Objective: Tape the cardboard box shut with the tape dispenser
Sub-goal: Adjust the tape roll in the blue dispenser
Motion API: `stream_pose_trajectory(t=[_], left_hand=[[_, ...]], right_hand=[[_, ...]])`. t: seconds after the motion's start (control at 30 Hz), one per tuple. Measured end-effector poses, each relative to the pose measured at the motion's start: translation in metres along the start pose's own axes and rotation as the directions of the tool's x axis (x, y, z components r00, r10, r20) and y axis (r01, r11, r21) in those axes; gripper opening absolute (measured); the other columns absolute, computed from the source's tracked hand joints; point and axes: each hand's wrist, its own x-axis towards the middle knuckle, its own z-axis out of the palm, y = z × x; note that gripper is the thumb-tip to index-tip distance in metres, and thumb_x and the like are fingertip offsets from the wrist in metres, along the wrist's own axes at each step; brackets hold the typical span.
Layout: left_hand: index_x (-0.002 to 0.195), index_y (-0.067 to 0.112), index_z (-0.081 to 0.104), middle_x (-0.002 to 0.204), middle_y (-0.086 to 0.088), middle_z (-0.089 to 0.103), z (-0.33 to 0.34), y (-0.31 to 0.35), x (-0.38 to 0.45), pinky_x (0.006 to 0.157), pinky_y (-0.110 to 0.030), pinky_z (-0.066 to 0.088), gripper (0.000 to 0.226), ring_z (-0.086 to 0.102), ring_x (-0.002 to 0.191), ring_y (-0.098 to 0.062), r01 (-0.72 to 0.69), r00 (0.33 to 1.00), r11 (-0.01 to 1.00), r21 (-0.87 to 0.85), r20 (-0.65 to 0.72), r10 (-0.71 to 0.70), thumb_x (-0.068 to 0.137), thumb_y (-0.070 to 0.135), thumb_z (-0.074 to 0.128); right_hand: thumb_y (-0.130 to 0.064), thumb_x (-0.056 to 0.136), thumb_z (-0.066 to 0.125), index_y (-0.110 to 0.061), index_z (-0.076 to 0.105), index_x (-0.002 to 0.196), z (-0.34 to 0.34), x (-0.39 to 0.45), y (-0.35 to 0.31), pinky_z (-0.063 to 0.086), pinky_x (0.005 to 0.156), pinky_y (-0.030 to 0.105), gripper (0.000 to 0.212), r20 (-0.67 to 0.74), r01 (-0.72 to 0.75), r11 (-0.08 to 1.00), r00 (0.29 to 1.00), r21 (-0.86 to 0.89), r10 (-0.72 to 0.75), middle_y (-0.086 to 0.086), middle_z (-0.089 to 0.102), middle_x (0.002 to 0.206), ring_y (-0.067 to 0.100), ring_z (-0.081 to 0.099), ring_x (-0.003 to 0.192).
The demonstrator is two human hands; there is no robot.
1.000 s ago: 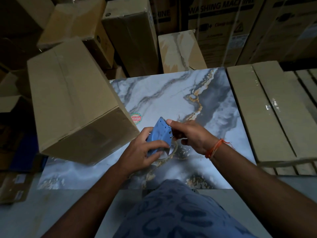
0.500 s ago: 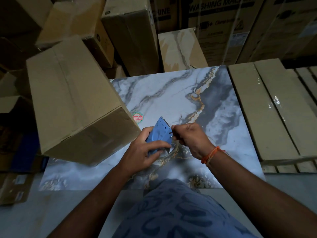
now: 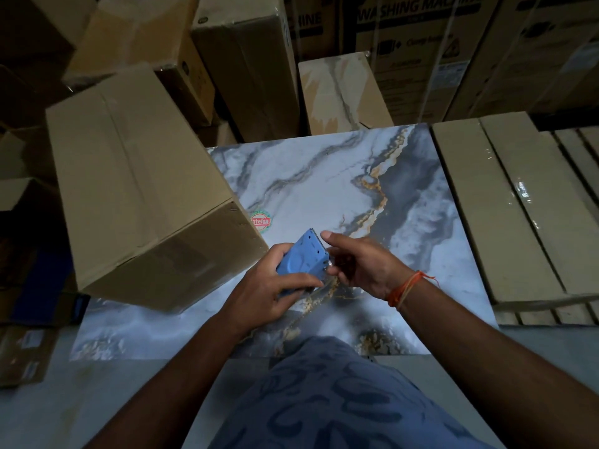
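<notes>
One tape dispenser (image 3: 301, 261) clasped by left hand (image 3: 264, 291); right hand (image 3: 363, 265) fingers spread beside it.

"WASHING MACHINE" printed on large carton (image 3: 418, 56) at back, round sticker (image 3: 260, 221) on marble slab (image 3: 324, 189) unreadable

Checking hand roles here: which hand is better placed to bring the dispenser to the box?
Left. The left hand already grips the blue tape dispenser and is nearer the cardboard box; the right hand only fingers its edge.
</notes>
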Motion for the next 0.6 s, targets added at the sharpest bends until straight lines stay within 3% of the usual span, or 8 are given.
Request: stream_pose_trajectory(t=[0.17, 0.27, 0.37, 0.5, 0.6], left_hand=[[0.117, 0.038, 0.077, 0.136, -0.014, 0.052, -0.001, -0.005, -0.002, 0.082, -0.03, 0.053, 0.023, 0.056, 0.117, -0.026, 0.016, 0.999, 0.999, 0.034, 0.027, -0.017, 0.096, 0.032, 0.069], [0.12, 0.04, 0.074, 0.138, -0.013, 0.051, 0.002, -0.009, -0.002, 0.083, -0.037, 0.055, 0.024, 0.058, 0.115, -0.029, 0.026, 0.994, 0.996, 0.08, 0.105, -0.034, 0.097, 0.037, 0.066], [0.122, 0.045, 0.07, 0.14, -0.01, 0.05, 0.003, -0.011, -0.001, 0.083, -0.037, 0.055, 0.025, 0.059, 0.113, -0.028, 0.057, 0.985, 0.991, 0.122, 0.154, -0.075, 0.097, 0.04, 0.066], [0.12, 0.046, 0.069, 0.139, -0.008, 0.05, -0.004, -0.007, 0.007, 0.085, -0.03, 0.051, 0.024, 0.059, 0.112, -0.026, 0.044, 0.975, 0.988, 0.146, 0.211, -0.074, 0.098, 0.041, 0.064], [0.121, 0.048, 0.067, 0.139, -0.009, 0.049, -0.006, -0.008, 0.012, 0.086, -0.031, 0.048, 0.028, 0.059, 0.109, -0.028, 0.023, 0.96, 0.978, 0.207, 0.27, -0.08, 0.096, 0.036, 0.066]], right_hand=[[-0.017, 0.092, 0.069, -0.003, 0.071, 0.073, -0.005, 0.006, 0.007, 0.034, 0.039, 0.017, 0.023, -0.056, 0.035, 0.988, 0.997, -0.153, -0.044, 0.006, 0.064, 0.053, 0.011, 0.052, 0.041], [-0.018, 0.092, 0.068, 0.005, 0.072, 0.073, -0.005, 0.01, 0.01, 0.033, 0.039, 0.019, 0.03, -0.081, 0.141, 0.943, 0.982, -0.301, -0.172, 0.01, 0.062, 0.053, 0.012, 0.046, 0.041], [-0.016, 0.089, 0.07, 0.006, 0.07, 0.062, -0.003, 0.014, 0.011, 0.043, 0.047, 0.022, 0.035, -0.139, 0.235, 0.877, 0.938, -0.419, -0.317, 0.015, 0.061, 0.052, 0.015, 0.048, 0.043], [-0.013, 0.088, 0.07, 0.005, 0.072, 0.062, -0.01, 0.011, 0.012, 0.041, 0.045, 0.02, 0.032, -0.192, 0.215, 0.874, 0.926, -0.436, -0.324, 0.005, 0.062, 0.049, 0.01, 0.048, 0.04], [-0.013, 0.089, 0.07, 0.002, 0.075, 0.071, -0.024, 0.006, 0.005, 0.039, 0.041, 0.016, 0.024, -0.274, 0.207, 0.916, 0.911, -0.343, -0.309, 0.005, 0.062, 0.052, 0.008, 0.049, 0.04]])
